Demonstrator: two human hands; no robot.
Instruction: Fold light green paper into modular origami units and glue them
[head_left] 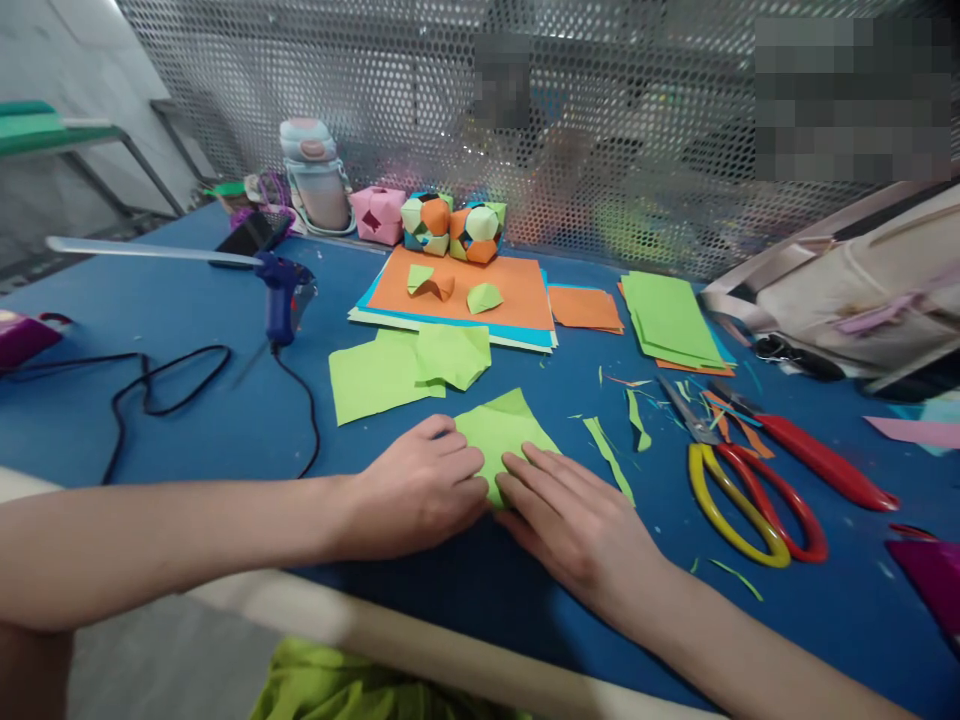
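A light green paper square [502, 430] lies on the blue table near its front edge, one corner pointing away from me. My left hand [431, 485] is on its left side, fingers curled closed around the paper's near-left edge. Flat on the right side of the same paper rests my right hand [574, 510], its fingers stretched out side by side. Both hands hide the paper's lower edges. Just behind are more green sheets [382, 375], one of them creased and overlapping another.
Scissors [750, 500] and a red-handled tool [825, 460] lie right, among paper scraps. A blue glue gun [281, 300] with its cord stands left. Behind are orange sheets [480, 280], folded paper cubes [476, 232], a bottle [319, 185] and a green stack [671, 315].
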